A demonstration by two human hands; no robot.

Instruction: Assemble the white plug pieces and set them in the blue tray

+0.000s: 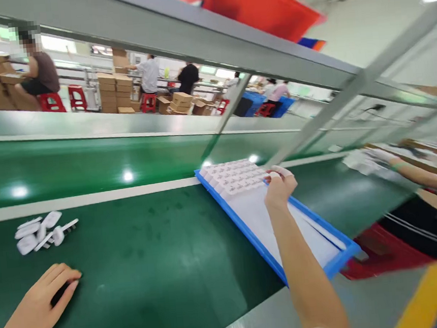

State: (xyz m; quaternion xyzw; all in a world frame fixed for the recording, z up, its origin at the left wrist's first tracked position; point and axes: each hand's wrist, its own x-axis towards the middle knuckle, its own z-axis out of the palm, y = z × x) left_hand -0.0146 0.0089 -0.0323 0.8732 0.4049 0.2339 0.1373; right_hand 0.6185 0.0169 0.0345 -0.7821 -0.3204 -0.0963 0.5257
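My right hand (280, 184) reaches out over a blue tray (338, 263) lined in white. Its fingers pinch a small white part at the edge of the rows of white parts (235, 175) filling the tray's far end. My left hand (43, 302) rests on the green belt at the lower left, fingers curled around something dark that I cannot make out. A small heap of white plug-like parts (43, 233) lies on the belt just beyond my left hand.
A green conveyor belt (153, 251) with a white stripe runs across the view, under a grey metal frame (230, 40). A co-worker's arm (414, 175) reaches in at the right. Behind are people, stacked cardboard boxes (115, 91) and red stools.
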